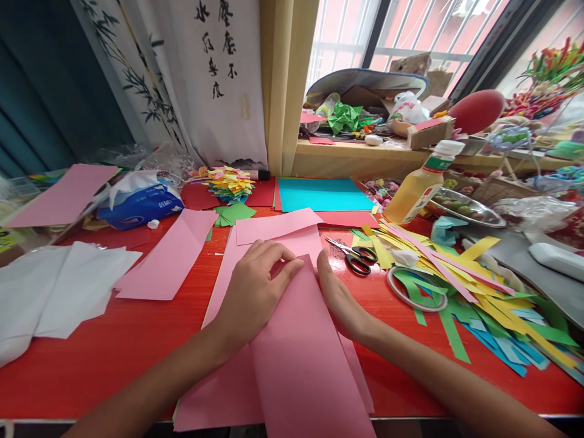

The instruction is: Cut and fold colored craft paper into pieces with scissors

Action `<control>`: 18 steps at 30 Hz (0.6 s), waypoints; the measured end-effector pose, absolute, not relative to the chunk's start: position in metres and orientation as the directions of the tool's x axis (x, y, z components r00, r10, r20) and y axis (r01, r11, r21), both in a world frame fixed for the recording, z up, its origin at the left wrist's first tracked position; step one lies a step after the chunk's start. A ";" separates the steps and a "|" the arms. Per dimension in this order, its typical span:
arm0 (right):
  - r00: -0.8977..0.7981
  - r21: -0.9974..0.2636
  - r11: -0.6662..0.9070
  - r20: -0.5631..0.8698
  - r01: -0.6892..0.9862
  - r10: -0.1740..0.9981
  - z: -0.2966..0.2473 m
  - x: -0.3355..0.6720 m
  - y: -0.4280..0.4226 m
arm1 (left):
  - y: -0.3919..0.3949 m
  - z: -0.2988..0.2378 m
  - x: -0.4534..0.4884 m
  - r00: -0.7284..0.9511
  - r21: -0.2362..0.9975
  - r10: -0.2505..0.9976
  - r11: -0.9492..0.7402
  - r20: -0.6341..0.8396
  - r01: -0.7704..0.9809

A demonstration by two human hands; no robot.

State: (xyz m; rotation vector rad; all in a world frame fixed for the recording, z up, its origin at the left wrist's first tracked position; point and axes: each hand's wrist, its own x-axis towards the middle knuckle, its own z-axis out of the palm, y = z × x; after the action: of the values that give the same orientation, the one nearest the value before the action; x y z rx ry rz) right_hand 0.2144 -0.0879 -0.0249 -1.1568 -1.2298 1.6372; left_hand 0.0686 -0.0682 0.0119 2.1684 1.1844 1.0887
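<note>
A long pink paper strip point(301, 353) lies on top of other pink sheets on the red table point(114, 340), running toward the near edge. My left hand point(255, 292) rests on the strip's far left corner, fingers curled and pressing the paper down. The edge of my right hand point(340, 298) lies along the strip's right side, fingers straight and together against the paper. More pink sheets point(278, 226) lie just beyond my fingers.
Black-handled scissors point(356, 257) and a tape ring point(415, 289) lie right of my hands, beside a heap of coloured paper strips point(479, 292). A drink bottle point(422, 185), teal sheet point(322, 194), tissue pack point(139, 204), folded paper pile point(230, 182) and white sheets point(59, 292) surround them.
</note>
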 end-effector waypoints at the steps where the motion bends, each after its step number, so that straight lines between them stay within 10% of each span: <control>1: -0.289 -0.970 -0.237 -0.211 -0.056 0.934 -0.025 0.214 -0.088 | -0.068 0.012 0.069 0.330 0.675 0.840 -0.543 0.431 0.499; 18: -0.342 -0.966 -0.228 -0.175 -0.122 0.923 -0.015 0.213 -0.090 | -0.074 0.011 0.070 0.291 0.686 0.846 -0.532 0.446 0.496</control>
State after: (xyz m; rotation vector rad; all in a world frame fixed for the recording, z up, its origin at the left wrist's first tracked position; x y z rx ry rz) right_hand 0.2129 -0.0905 -0.0152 -1.0572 -1.2187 1.6835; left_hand 0.0695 -0.0735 0.0106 2.1479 1.2028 1.1323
